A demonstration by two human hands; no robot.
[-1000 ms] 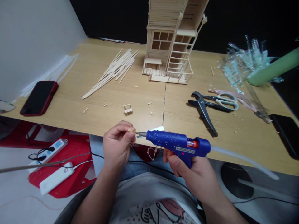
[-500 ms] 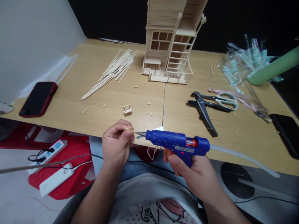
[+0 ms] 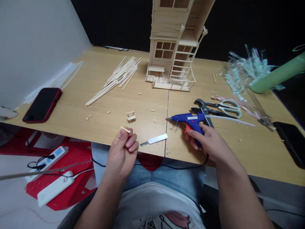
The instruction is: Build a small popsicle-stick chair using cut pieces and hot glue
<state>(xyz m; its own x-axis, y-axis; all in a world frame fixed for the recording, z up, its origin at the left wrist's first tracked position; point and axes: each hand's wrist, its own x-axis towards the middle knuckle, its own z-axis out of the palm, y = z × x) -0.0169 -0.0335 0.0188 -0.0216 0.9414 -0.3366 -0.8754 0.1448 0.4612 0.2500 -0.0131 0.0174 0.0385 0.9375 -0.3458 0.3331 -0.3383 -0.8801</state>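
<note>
Left hand [image 3: 123,149] pinched wood piece [image 3: 125,129], details too small to tell | right hand [image 3: 208,138] gripped glue gun [image 3: 187,118], handle partly covered | model house [image 3: 166,30] ran out of frame

Blue glue gun [image 3: 193,119] in the right hand [image 3: 209,138], small wooden strip [image 3: 125,129] in the left hand [image 3: 124,152]
The strip is held in a pinch by the near edge of the bench [image 3: 238,156], while the gun is gripped by its handle, nozzle [image 3: 169,119] pointing left. A white-handled knife [image 3: 157,139] lies between the hands, a tiny slatted seat [image 3: 131,117] beyond it; farther back, a pile of sticks [image 3: 119,78] lies left of a wooden model house [image 3: 164,30]
</note>
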